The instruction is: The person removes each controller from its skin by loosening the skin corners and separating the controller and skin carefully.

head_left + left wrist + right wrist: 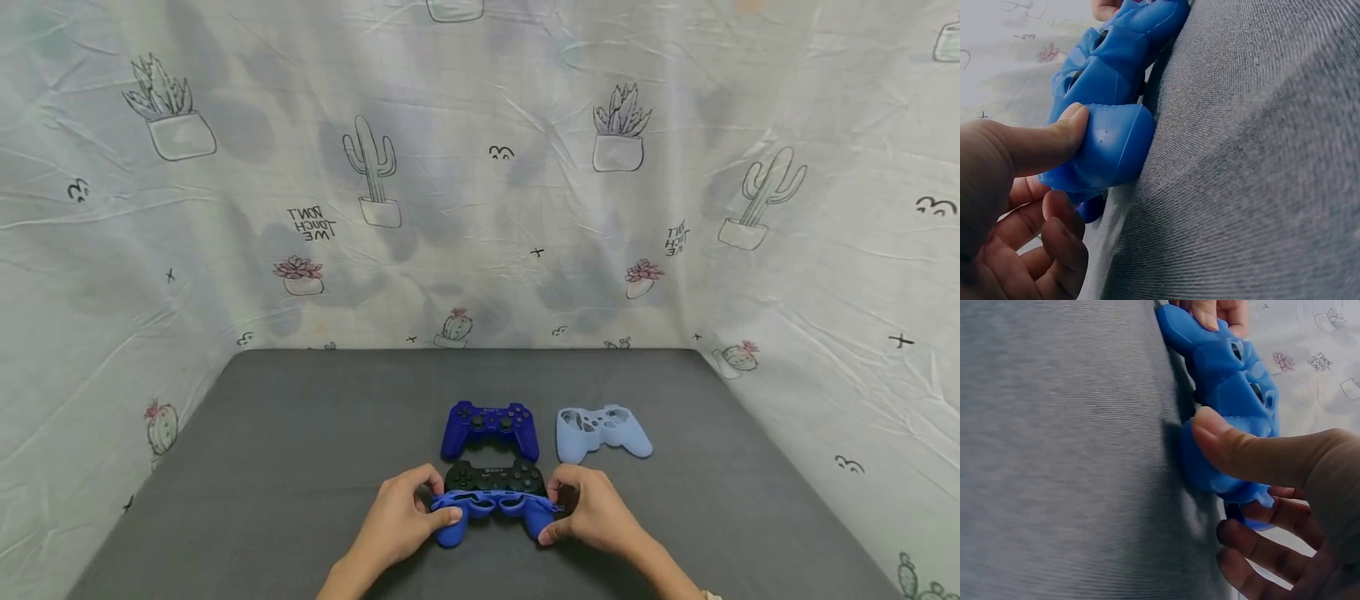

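Note:
A black game controller point(491, 477) lies on the grey table, its handles inside a bright blue silicone cover point(491, 502). The cover's upper edge is bunched across the controller's middle, leaving the black top with its buttons bare. On the left, my left hand point(405, 512) pinches the cover's left handle, thumb on the near face point(1107, 147) and fingers behind. My right hand point(592, 510) holds the right handle in the same way, its thumb pressing the cover point(1229, 394) in the right wrist view. How far the fingertips reach behind the cover is hidden.
A dark blue controller point(491, 427) lies just beyond the black one. To its right is a pale blue silicone cover point(600, 432). The grey table point(322, 433) ends at a white cloth backdrop point(480, 208) printed with cacti, which also hangs on both sides.

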Tool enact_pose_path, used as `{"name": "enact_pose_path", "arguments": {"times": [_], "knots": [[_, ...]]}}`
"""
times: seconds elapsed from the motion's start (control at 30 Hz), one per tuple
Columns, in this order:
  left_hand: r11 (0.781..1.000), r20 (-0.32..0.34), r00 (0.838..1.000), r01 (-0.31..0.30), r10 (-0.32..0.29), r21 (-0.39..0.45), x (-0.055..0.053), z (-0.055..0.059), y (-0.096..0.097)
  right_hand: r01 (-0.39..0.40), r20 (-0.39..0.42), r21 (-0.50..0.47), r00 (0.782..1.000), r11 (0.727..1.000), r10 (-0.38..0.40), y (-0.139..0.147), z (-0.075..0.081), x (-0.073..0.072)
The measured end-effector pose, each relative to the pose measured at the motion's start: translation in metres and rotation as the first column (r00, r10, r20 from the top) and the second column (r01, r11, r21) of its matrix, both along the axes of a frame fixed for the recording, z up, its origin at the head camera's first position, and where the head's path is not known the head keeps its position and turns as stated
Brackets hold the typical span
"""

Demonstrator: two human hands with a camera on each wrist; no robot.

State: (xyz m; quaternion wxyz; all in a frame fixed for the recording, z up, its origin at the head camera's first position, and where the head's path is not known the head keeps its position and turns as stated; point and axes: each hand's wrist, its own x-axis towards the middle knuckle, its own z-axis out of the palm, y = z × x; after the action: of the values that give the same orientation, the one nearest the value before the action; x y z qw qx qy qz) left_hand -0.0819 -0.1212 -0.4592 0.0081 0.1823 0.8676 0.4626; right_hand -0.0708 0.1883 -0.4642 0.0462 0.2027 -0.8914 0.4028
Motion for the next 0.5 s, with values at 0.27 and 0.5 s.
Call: {"name": "enact_pose_path", "arguments": {"times": [0.27,0.5], "knots": [[1.0,-0.003,1.0,-0.009,0.009,-0.023,0.0,-0.002,-0.002,0.151,0.041,0.004,0.988,0.989,-0.151,-0.012,0.003,0.018],[1.0,0.049,0.999,-0.004,0.004,0.006,0.0,-0.002,-0.001,0.224,0.077,0.001,0.972,0.975,-0.224,-0.021,0.006,0.025]]}}
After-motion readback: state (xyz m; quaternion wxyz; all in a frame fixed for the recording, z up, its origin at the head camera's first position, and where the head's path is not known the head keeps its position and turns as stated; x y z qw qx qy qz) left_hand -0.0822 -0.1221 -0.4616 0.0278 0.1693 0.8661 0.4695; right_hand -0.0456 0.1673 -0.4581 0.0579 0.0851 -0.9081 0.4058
